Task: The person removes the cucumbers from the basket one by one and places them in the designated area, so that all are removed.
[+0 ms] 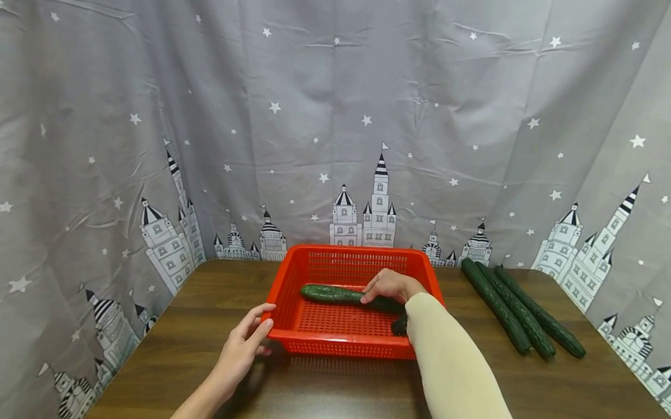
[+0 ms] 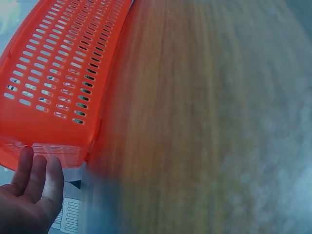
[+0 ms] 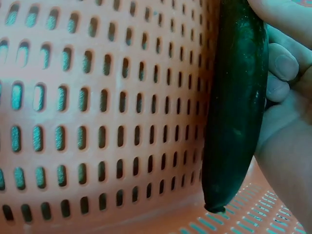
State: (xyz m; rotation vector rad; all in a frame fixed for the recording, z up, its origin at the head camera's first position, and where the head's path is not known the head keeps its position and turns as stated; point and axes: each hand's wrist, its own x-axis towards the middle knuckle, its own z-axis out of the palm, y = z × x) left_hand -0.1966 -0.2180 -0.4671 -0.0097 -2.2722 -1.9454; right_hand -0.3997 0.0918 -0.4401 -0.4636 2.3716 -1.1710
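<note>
A red plastic basket (image 1: 340, 338) with slotted walls stands on the table. Inside it, a long dark green cucumber (image 1: 331, 293) lies crosswise. My right hand (image 1: 391, 284) reaches in over the right side and grips this cucumber near its middle. In the right wrist view, curled fingertips (image 3: 282, 67) show against the cucumber (image 3: 236, 112), close to the slotted wall. My left hand (image 1: 240, 344) touches the basket's left front corner, thumb and forefinger at the rim. Its other fingers (image 2: 36, 178) extend fairly straight by the basket's end in the left wrist view.
Three more cucumbers (image 1: 521, 308) lie side by side on the brown wooden table (image 1: 326, 392), right of the basket. A grey curtain (image 1: 329, 108) with stars and castles hangs behind and at both sides. Below the right wrist is a small black object (image 1: 399, 325), kind unclear.
</note>
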